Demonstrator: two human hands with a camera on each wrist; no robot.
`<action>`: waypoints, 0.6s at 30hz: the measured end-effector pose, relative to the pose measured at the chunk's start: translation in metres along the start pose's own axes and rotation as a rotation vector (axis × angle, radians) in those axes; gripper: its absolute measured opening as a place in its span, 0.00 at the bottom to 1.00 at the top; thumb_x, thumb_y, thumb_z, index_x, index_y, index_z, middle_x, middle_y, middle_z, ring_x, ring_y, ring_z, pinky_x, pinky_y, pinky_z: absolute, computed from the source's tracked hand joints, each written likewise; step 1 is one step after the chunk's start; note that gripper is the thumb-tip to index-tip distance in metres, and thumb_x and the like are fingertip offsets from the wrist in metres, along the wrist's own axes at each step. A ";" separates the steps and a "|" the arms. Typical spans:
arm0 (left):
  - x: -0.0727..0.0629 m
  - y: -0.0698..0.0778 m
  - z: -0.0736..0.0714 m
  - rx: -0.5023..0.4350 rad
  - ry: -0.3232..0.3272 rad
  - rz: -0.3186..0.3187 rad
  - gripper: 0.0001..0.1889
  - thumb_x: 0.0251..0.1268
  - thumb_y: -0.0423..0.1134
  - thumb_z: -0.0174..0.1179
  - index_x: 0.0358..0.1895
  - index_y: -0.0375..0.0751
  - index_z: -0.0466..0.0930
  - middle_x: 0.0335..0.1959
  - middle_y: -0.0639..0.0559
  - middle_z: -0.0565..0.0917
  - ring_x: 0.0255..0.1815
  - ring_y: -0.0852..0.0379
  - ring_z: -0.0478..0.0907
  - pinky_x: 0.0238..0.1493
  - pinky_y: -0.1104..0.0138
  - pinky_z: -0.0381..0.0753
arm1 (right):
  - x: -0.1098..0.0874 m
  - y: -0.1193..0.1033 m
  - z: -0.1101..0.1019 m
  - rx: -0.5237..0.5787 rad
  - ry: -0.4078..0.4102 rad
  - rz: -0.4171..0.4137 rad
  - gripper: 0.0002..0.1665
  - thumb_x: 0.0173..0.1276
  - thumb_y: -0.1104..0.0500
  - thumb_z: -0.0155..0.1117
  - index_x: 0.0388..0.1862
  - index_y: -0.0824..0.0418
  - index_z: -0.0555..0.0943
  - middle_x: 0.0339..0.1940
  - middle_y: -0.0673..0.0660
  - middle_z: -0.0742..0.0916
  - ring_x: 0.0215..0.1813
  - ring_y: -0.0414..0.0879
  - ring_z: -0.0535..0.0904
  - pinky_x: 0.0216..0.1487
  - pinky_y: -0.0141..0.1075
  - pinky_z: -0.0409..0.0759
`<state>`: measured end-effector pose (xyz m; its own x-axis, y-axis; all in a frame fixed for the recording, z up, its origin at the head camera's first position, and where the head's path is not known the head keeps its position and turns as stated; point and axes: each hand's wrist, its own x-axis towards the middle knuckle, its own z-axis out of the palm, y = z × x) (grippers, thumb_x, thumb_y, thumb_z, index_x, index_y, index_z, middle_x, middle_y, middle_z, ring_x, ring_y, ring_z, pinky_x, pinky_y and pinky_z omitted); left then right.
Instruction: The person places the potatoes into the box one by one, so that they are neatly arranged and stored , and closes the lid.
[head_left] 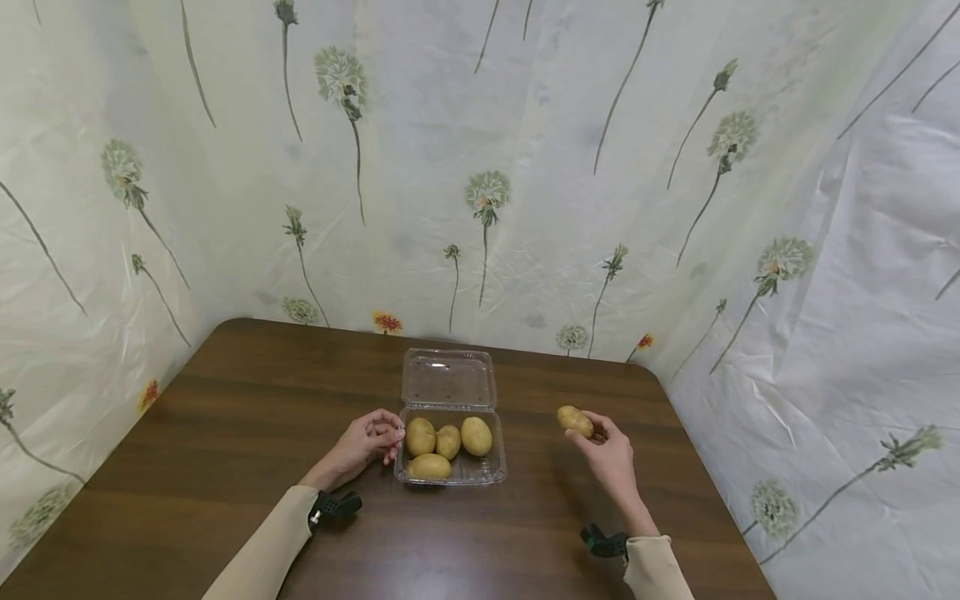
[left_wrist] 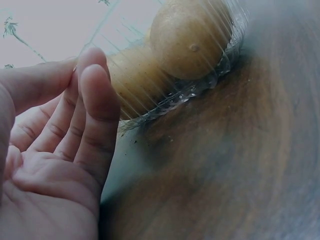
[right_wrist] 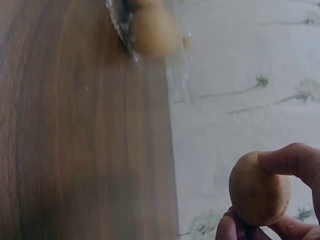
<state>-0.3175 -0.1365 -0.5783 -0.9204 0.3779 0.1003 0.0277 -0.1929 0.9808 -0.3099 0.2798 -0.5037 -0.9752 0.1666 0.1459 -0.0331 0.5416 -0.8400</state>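
A clear plastic clamshell box [head_left: 480, 472] lies on the table with its lid [head_left: 448, 379] folded back. Several yellow-brown potatoes fill its left and middle part, among them a rounded potato [head_left: 476, 437] toward the right and an oblong potato [head_left: 430, 467] at the front. At the box's left rim, my left hand [head_left: 360, 446] pinches the edge between thumb and fingertips, also seen up close in the left wrist view. Right of the box, my right hand [head_left: 611, 457] holds a potato [right_wrist: 260, 189] above the table, thumb on one side and fingers on the other.
The dark wooden table [head_left: 465, 542] has rounded far corners. A pale curtain [head_left: 420, 167] printed with dandelions hangs right behind its far edge and along both sides. Each wrist wears a dark strap mount, such as the left wrist mount [head_left: 336, 507].
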 end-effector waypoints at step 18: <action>0.000 -0.002 -0.001 0.000 0.006 0.004 0.13 0.69 0.32 0.56 0.49 0.27 0.66 0.27 0.52 0.80 0.24 0.62 0.76 0.25 0.71 0.78 | -0.018 -0.020 0.037 0.017 -0.089 -0.068 0.28 0.58 0.54 0.74 0.57 0.55 0.79 0.51 0.60 0.85 0.51 0.52 0.83 0.44 0.34 0.82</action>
<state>-0.3182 -0.1365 -0.5800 -0.9228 0.3712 0.1034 0.0318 -0.1941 0.9805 -0.3000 0.2356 -0.5093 -0.9860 0.0557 0.1570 -0.1032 0.5354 -0.8383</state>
